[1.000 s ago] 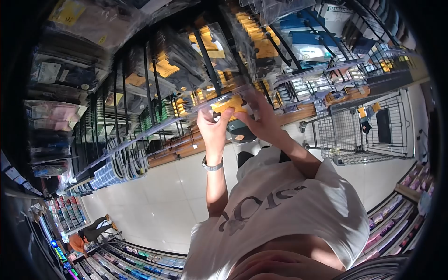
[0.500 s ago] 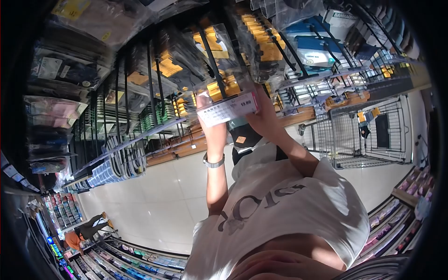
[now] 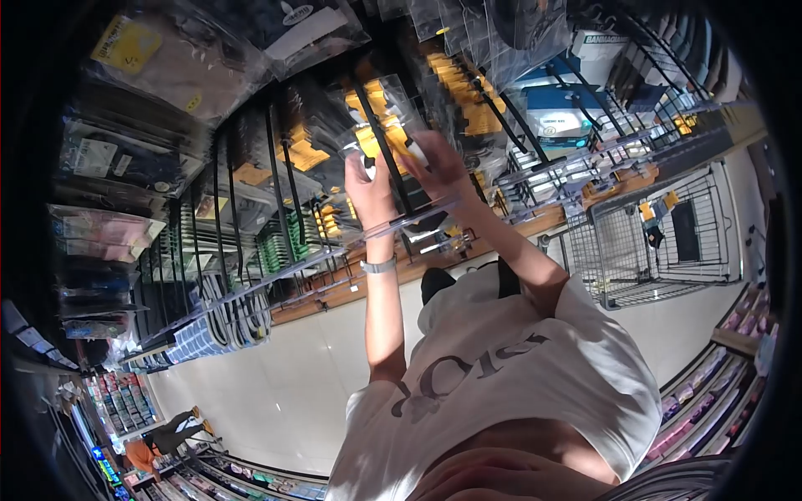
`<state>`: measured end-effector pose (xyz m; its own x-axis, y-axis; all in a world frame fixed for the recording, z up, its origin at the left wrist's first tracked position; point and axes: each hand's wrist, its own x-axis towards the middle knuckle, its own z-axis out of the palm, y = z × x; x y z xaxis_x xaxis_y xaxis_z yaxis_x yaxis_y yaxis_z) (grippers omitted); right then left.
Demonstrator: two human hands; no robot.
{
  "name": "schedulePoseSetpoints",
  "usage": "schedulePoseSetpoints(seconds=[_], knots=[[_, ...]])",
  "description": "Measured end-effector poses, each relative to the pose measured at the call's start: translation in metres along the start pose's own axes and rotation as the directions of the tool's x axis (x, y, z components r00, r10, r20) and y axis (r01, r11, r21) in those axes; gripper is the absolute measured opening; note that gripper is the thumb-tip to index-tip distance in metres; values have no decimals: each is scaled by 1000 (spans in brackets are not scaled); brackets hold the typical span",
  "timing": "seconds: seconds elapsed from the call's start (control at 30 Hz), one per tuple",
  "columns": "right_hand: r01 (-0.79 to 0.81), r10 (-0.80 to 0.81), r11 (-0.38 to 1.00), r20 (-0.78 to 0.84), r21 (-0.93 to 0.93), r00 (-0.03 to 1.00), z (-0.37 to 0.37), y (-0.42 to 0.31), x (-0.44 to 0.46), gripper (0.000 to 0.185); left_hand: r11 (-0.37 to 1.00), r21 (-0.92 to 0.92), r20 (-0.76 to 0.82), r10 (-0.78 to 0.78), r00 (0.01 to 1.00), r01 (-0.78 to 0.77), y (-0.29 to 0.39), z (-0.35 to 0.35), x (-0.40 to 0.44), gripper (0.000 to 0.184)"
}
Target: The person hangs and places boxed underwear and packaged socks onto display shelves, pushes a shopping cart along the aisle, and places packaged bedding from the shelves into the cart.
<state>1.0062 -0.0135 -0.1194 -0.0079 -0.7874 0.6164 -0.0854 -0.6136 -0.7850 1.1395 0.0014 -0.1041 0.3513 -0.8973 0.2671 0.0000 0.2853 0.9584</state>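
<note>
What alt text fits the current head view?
A person's left hand and blurred right hand are at a yellow-carded packet by a black rod, among other hanging packs. A wire cart stands at the picture's right.

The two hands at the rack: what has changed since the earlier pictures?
The left hand and right hand moved upward in the picture, farther along the hook, beside yellow packaging; their grip is unclear. The price label's face no longer shows. The cart stayed put.

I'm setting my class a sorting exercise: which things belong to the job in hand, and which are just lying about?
Job in hand: left hand, right hand, yellow-labelled packet, black hook.

Just about: shopping cart, blue packets, blue-checked goods.
</note>
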Motion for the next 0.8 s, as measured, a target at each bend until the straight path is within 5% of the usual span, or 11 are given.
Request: schedulePoseSetpoints(seconds=[0.07,0.37,0.47,0.63,0.73,0.77,0.8], knots=[[-229,226,968,38,104,973,8,17,2,38,998,-50,61,-31,998,34,-1,-1,13,17],[-150,155,970,-8,189,988,30,53,24,42,998,-53,-2,22,1000,-22,-9,5,42,18],[-110,118,985,-55,132,992,34,59,22,42,997,50,-32,62,998,-60,-18,4,42,23],[-172,204,939,-81,297,976,44,68,14,36,941,324,-94,133,987,-96,-30,-10,24,40],[-298,317,937,-81,182,945,45,58,4,39,882,467,-44,99,994,-67,-40,-27,18,43],[-329,332,943,-170,50,928,44,39,-7,45,908,420,-48,8,999,12,-40,-31,9,45],[-243,196,956,-263,-162,945,43,18,-17,48,885,458,-18,108,994,-88,-36,-37,-1,50]])
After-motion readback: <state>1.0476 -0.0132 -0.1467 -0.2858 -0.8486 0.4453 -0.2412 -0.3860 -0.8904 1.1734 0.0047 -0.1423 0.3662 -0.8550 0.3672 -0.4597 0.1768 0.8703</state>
